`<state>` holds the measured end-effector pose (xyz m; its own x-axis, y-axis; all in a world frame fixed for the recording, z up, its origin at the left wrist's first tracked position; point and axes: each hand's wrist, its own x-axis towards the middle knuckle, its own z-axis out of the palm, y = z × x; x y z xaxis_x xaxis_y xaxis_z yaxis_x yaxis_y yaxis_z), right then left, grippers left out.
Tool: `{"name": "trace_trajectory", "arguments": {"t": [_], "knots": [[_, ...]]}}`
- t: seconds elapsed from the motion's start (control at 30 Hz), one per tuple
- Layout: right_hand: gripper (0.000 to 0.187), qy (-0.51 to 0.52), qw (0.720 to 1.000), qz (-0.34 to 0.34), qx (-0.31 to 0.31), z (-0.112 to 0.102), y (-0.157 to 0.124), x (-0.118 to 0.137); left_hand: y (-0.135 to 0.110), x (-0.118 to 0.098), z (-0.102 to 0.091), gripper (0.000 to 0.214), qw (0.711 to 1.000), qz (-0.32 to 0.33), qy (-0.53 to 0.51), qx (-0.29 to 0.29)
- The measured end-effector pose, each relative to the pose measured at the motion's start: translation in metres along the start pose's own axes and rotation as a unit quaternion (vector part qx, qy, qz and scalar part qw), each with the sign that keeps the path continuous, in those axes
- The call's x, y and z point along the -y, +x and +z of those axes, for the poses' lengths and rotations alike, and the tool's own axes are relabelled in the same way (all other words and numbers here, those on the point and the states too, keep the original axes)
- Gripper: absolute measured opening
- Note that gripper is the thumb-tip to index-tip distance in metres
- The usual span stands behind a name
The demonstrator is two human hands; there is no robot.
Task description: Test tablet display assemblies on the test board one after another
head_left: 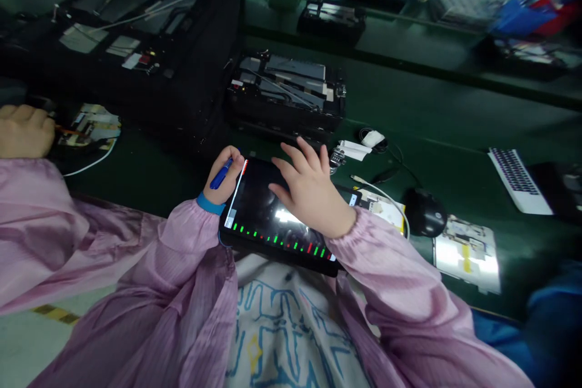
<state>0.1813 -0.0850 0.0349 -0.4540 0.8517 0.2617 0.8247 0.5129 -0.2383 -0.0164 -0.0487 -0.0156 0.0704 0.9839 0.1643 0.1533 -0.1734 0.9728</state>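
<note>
**Work in hand:** you have your 2 hands at the black tablet (259, 194), and its screen is lit with a row of green and red bars along the near edge.

**Your left hand** (227, 173)**:** it is curled closed and pinches a blue pen (220, 177), just beside the left edge of the tablet. A blue wrist strap (209, 204) sits on this wrist.

**Your right hand** (311, 191)**:** it is open, the fingers (291, 160) are spread wide and they lie over the upper part of the screen. It holds nothing.

**Tablet place:** lower middle of the frame, at the near edge of the green table (454, 97), just in front of your pink sleeves.

**Upper middle:** an opened laptop body (286, 88) lies on the table, with its inside parts showing.

**Right side:** there is a computer mouse (425, 212), a white cable (382, 191), a sheet with a yellow mark (466, 253) and a white keyboard (516, 180).

**Far left:** the hand of a co-worker (22, 130) holds an orange tool (68, 130) near a small circuit board (93, 127). What the tool is exactly, I cannot tell.
</note>
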Motion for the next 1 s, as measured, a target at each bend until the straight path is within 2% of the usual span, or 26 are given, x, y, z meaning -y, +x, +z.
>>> {"name": "trace_trajectory", "arguments": {"t": [0.17, 0.27, 0.33, 0.5, 0.63, 0.73, 0.8, 0.83, 0.9, 0.97, 1.0], "knots": [[0.025, 0.021, 1.0, -0.015, 0.007, 0.014, 0.047, 0.014, 0.001, 0.007, -0.002, 0.058, 0.998, 0.065, 0.008, -0.022], [0.021, 0.026, 0.999, -0.016, -0.031, 0.017, 0.057, 0.019, 0.0, 0.01, -0.001, 0.058, 0.997, 0.076, 0.007, -0.024], [0.021, 0.027, 0.998, -0.025, -0.056, 0.015, 0.054, 0.019, -0.001, 0.011, -0.001, 0.058, 0.997, 0.076, -0.002, -0.021], [0.018, 0.09, 0.993, -0.054, -0.055, -0.003, 0.014, 0.017, -0.003, 0.009, 0.0, 0.058, 0.998, 0.06, -0.025, -0.016], [0.01, 0.166, 0.986, -0.013, -0.028, -0.023, -0.04, 0.005, -0.004, 0.004, -0.002, 0.058, 0.999, 0.027, -0.02, 0.006], [0.004, 0.225, 0.971, 0.051, -0.055, -0.033, -0.076, -0.016, -0.003, 0.001, -0.003, 0.056, 0.999, 0.0, -0.034, 0.026], [0.004, 0.266, 0.947, 0.142, -0.112, -0.037, -0.093, -0.032, -0.002, -0.001, -0.003, 0.055, 0.999, -0.008, -0.026, 0.023], [0.007, 0.296, 0.923, 0.19, -0.153, -0.039, -0.1, -0.039, -0.002, -0.002, -0.003, 0.054, 1.0, -0.012, -0.016, 0.021], [0.01, 0.362, 0.856, 0.264, -0.257, -0.042, -0.109, -0.05, 0.0, -0.004, -0.002, 0.052, 1.0, -0.022, 0.003, 0.019], [0.01, 0.402, 0.793, 0.29, -0.354, -0.046, -0.114, -0.053, 0.002, -0.006, -0.001, 0.048, 0.999, -0.028, 0.016, 0.017], [0.009, 0.41, 0.774, 0.29, -0.385, -0.049, -0.115, -0.053, 0.002, -0.006, 0.0, 0.046, 0.999, -0.027, 0.02, 0.015]]}}
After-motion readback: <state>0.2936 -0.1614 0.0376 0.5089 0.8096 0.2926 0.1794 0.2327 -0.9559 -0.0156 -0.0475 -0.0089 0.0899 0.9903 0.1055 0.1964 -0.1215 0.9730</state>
